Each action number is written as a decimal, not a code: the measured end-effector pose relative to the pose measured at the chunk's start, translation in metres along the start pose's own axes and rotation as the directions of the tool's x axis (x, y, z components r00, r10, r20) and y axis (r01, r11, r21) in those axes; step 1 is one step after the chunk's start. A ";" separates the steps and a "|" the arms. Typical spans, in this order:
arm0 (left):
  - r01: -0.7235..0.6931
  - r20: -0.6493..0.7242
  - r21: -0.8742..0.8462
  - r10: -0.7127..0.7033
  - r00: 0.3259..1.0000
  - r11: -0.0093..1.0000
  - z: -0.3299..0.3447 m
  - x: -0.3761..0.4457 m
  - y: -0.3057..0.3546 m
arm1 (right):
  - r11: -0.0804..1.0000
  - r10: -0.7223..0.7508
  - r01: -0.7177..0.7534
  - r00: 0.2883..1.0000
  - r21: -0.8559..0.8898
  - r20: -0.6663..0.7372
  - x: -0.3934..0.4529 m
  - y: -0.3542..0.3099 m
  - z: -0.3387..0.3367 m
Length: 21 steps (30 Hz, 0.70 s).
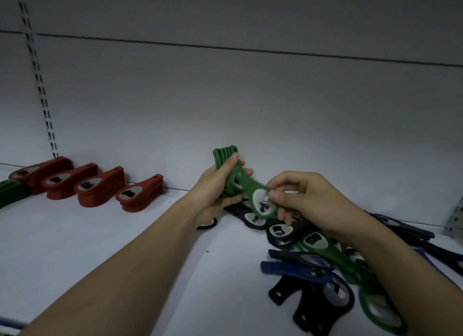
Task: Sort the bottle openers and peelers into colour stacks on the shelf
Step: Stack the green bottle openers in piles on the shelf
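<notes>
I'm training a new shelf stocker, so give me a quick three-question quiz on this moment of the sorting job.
1. True or false: the red stacks stand in a row at the back left of the shelf.
2. Multiple choice: the left hand grips a bundle of openers of which colour? A red, B green, C blue.
3. Fill in: the right hand pinches one green opener by its ____ end, the one with the metal insert.

Key: 1 true. 2 B; it is the green bundle. 3 wide (head) end.
</notes>
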<state>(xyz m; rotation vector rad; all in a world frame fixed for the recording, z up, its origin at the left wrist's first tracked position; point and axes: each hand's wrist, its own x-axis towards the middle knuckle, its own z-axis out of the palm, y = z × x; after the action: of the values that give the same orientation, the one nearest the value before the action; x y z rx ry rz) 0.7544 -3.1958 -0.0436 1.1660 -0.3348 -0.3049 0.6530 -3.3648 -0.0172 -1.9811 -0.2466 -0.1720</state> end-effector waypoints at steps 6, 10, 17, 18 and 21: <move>0.003 0.134 0.025 -0.007 0.991 1.000 0.022 -0.013 0.001 | 0.885 0.154 -0.059 0.973 0.462 -0.170 0.009 0.005 0.006; 0.000 0.238 0.053 -0.013 0.971 0.999 0.034 -0.021 -0.006 | 0.994 0.110 -0.106 0.928 0.031 -0.356 0.011 0.018 0.013; -0.091 0.264 0.164 0.045 0.964 0.982 0.033 -0.020 -0.010 | 0.996 0.028 0.006 0.927 0.090 -0.373 0.012 0.011 0.005; -0.088 0.279 0.165 0.039 0.960 0.982 0.033 -0.021 -0.009 | 0.994 0.018 0.025 0.928 0.110 -0.372 0.011 0.010 0.005; -0.083 0.371 0.190 0.006 0.929 0.978 0.034 -0.025 -0.006 | 0.994 -0.034 0.069 0.932 0.084 -0.360 0.008 0.007 0.003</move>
<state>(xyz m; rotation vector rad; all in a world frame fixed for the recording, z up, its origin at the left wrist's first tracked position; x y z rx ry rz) 0.7173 -3.2164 -0.0396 1.2984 -0.7368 -0.4600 0.6622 -3.3642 -0.0226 -1.8097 -0.0681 -0.5407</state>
